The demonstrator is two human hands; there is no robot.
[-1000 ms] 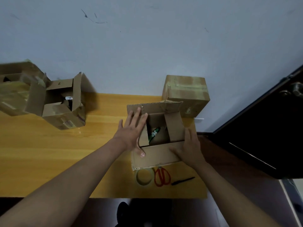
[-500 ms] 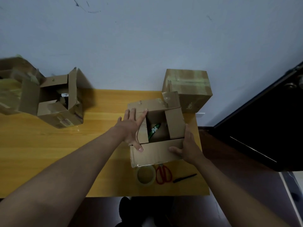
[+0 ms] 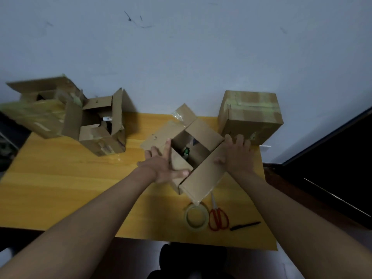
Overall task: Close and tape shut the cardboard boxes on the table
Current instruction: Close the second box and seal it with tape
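Between my two hands sits the open cardboard box [image 3: 193,158], turned cornerwise to me on the yellow wooden table [image 3: 60,178]. I judge it light and only half stiff: thin corrugated walls, creased flaps with scraps of old tape, so it will skid and twist if I push on one side only. Something small and green lies loose inside and may rattle. The flaps are best taken near their free edges and folded inward while the other palm steadies a wall.

My left hand [image 3: 163,166] lies flat with fingers spread on the flap on its side, thumb reaching toward the near corner; it grips nothing. My right hand [image 3: 235,156] is likewise open, palm pressed on the long flap on its side, fingers straight.

Just beyond my right fingertips stands a taped-shut box [image 3: 249,115], near enough to crowd the far flap when it swings. Well off past my left hand are two more open boxes [image 3: 100,129], touching each other.

Nearer to me than the right hand lie the tape roll [image 3: 196,217], its edge just under the box's corner, the red-handled scissors [image 3: 218,217] and a black pen [image 3: 245,225].
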